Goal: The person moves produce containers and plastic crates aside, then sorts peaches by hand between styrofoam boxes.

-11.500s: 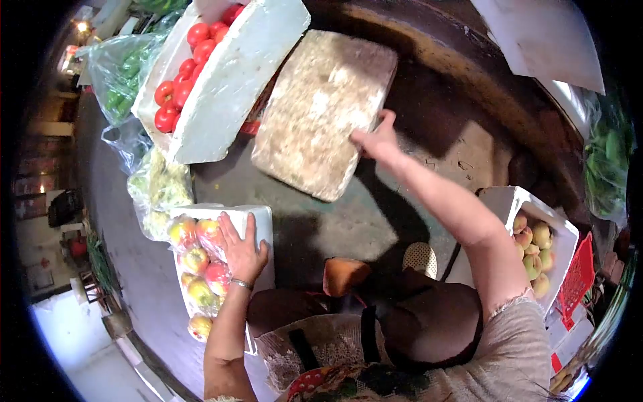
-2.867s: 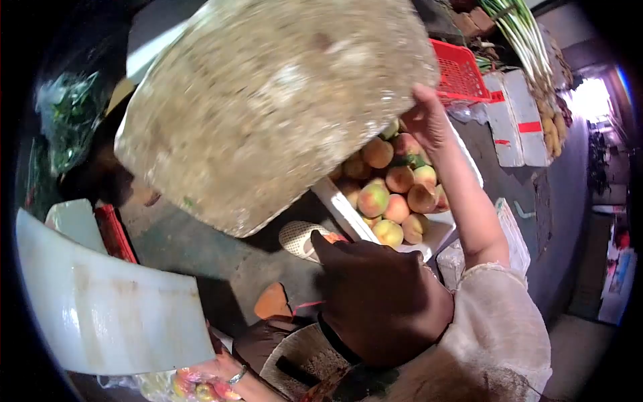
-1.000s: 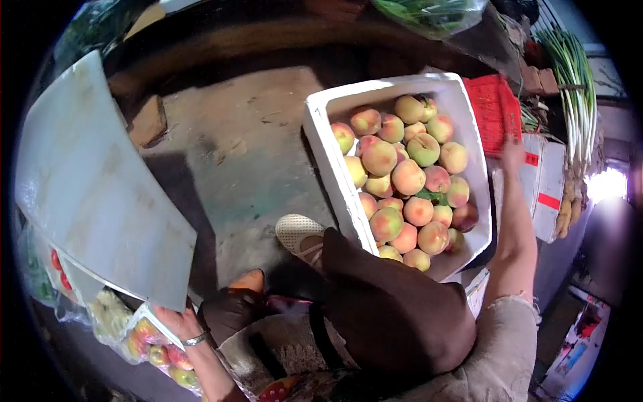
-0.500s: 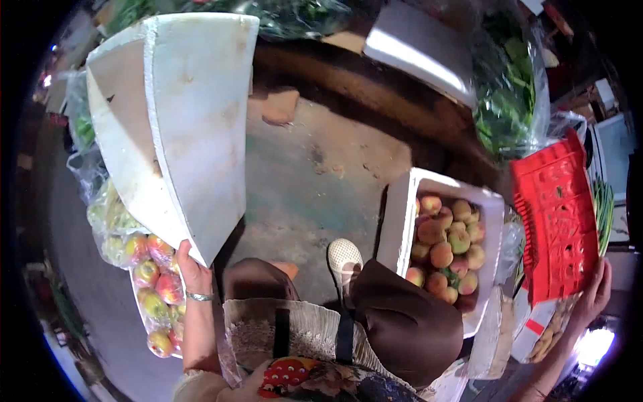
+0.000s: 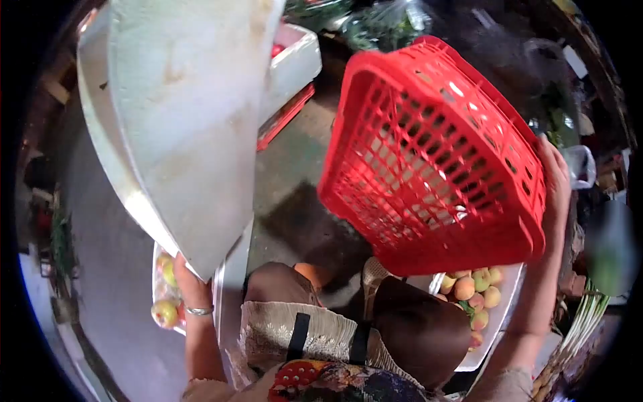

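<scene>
Clamped on one red basket's [image 5: 455,251] side, my right grip [image 5: 556,173] held it tilted in the head view, over part of one white box [image 5: 495,318] of peaches [image 5: 463,289], too hidden to count. My left grip [image 5: 192,285] pinched the lower corner of white foam [image 5: 191,120], one piece or two I couldn't tell. Beside it, at least two apples [image 5: 164,313] showed in a second box [image 5: 234,264].
</scene>
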The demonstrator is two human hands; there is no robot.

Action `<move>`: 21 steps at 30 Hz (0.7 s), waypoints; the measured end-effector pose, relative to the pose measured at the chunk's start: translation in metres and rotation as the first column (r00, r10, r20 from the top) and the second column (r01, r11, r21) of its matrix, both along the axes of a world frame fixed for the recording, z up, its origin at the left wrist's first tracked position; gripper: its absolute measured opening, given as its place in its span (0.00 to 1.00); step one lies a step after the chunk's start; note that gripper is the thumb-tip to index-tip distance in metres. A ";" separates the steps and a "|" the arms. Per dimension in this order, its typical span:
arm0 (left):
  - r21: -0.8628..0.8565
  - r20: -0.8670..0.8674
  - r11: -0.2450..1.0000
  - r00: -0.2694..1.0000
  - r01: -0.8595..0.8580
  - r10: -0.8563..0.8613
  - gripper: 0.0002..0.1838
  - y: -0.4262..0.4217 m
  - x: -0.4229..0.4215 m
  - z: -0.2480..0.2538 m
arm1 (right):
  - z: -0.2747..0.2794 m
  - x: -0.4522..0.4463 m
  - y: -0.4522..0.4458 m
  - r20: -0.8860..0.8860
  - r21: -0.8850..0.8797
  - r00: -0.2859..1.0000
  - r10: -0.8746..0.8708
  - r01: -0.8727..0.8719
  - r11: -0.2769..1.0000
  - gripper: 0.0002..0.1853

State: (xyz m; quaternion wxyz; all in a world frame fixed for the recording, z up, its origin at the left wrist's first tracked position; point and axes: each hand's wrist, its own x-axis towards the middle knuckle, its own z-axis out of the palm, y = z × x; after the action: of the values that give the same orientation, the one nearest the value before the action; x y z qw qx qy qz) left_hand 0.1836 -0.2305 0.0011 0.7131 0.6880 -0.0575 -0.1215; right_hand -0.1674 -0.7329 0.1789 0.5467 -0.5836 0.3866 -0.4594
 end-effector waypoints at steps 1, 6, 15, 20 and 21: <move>0.019 0.000 0.999 1.000 -0.025 0.025 0.19 0.006 -0.001 0.006 | -0.018 0.018 -0.018 -0.027 0.029 0.992 0.126 -0.125 0.992 0.17; -0.152 -0.123 0.968 0.976 -0.198 0.181 0.18 0.034 -0.004 0.020 | -0.133 0.122 -0.045 0.190 0.377 0.951 0.243 -0.299 0.876 0.16; 0.577 0.446 0.765 0.895 -0.286 -0.001 0.15 0.026 -0.044 0.030 | -0.348 0.242 -0.058 0.371 0.586 0.921 0.123 -0.334 0.738 0.22; 0.337 0.202 0.924 0.972 -0.183 0.119 0.18 0.028 -0.044 0.013 | -0.357 0.269 -0.082 0.393 0.616 0.915 0.086 -0.332 0.714 0.19; 0.284 0.138 0.944 0.981 -0.169 0.134 0.19 0.030 -0.044 0.010 | -0.361 0.270 -0.089 0.386 0.614 0.918 0.088 -0.327 0.719 0.19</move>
State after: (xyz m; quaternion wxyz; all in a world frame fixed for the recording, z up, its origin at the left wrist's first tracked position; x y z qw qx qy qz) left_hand 0.1401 -0.2008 0.0112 0.6052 0.7949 -0.0273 -0.0329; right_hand 0.1028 -0.8222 -0.1822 0.8239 -0.3040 0.3592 -0.3160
